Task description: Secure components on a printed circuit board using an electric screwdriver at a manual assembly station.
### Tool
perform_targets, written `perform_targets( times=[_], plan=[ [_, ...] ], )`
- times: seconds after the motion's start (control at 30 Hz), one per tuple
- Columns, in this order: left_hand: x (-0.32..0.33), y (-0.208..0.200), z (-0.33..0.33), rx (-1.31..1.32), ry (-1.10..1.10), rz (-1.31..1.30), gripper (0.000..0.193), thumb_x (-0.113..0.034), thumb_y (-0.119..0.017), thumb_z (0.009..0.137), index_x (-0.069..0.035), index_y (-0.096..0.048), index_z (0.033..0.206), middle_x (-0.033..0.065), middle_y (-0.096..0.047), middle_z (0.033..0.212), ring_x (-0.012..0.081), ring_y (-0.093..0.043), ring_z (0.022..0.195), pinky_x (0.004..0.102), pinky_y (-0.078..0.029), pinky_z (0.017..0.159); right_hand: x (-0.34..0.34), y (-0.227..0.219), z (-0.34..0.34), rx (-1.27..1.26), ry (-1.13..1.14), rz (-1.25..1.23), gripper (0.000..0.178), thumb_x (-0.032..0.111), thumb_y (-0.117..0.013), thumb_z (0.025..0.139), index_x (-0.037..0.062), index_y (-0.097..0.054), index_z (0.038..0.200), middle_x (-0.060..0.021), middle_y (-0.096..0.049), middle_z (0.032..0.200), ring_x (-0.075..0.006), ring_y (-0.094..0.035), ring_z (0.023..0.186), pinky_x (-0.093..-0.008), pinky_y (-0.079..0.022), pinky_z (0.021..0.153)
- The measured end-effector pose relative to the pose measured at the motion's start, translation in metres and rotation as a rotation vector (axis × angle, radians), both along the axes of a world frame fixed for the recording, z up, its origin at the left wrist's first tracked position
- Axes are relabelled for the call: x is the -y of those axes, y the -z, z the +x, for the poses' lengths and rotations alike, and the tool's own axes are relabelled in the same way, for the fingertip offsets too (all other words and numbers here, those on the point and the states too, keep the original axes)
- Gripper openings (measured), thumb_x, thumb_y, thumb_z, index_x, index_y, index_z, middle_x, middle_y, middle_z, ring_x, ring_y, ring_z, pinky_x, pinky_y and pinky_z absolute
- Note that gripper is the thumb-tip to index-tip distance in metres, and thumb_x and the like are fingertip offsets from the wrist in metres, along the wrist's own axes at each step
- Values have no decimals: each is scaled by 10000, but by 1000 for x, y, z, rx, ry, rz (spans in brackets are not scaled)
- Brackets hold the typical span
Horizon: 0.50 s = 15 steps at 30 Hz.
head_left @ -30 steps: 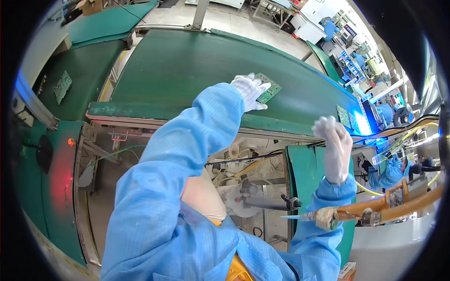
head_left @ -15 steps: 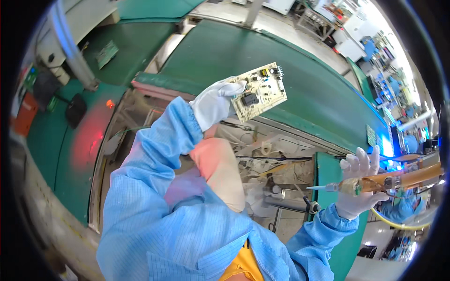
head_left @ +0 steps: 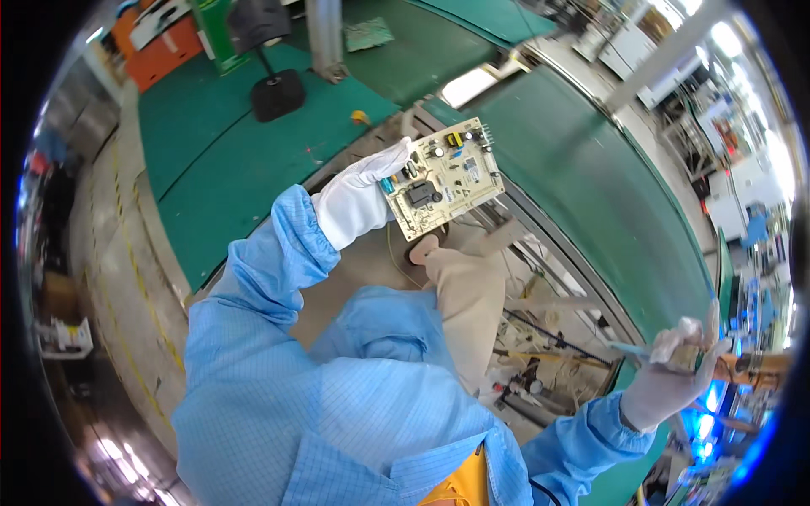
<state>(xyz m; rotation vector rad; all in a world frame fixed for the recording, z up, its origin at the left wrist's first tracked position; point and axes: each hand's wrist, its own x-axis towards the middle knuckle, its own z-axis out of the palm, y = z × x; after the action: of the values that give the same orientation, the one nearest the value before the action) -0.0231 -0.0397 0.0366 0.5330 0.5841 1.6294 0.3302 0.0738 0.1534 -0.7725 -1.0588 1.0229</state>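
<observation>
My left hand (head_left: 359, 198), in a white glove, grips the left edge of a cream printed circuit board (head_left: 460, 181). The board is tilted with its parts facing up: a black block, a yellow transformer and several small components show. Over at the right, my gloved right hand (head_left: 666, 392) has its fingers curled round the front of an amber dispensing syringe (head_left: 751, 368). Its pale blue tapered nozzle (head_left: 629, 347) sticks out to the left of the fingers. Part of the barrel is covered by the hand, and the fingers are somewhat blurred.
A green-covered bench (head_left: 228, 160) lies to the left, carrying a black stand (head_left: 278, 94) and an orange bin (head_left: 164, 57). A green conveyor belt (head_left: 582, 152) runs beyond the board. Another circuit board (head_left: 369, 35) lies farther back. Cables and a metal frame are below.
The view has swung left, bringing in more of the bench. My right hand, earlier spread beside the syringe, has closed round it. My left hand still holds the board.
</observation>
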Motion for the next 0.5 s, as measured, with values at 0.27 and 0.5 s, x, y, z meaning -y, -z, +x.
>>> perform_targets(
  times=[0.27,0.5],
  plan=[
    [57,-25,-63,-18,-417,-84,574,-439,-515,959,5,-472,1321,148,-566,1292,272,-579,1163,418,-464,1008,-3,4,8,59,-34,123,536,391,-398,1018,-72,-471,1279,-40,-484,738,-82,-329,482,-212,-262,435],
    [84,-15,-109,70,-747,-78,477,-400,-602,923,-149,-450,1300,142,-580,1239,319,-608,1093,520,-499,936,-4,2,-6,42,46,60,510,382,-393,1021,-53,-502,1265,-11,-461,742,-63,-304,510,-204,-240,468]
  ],
)
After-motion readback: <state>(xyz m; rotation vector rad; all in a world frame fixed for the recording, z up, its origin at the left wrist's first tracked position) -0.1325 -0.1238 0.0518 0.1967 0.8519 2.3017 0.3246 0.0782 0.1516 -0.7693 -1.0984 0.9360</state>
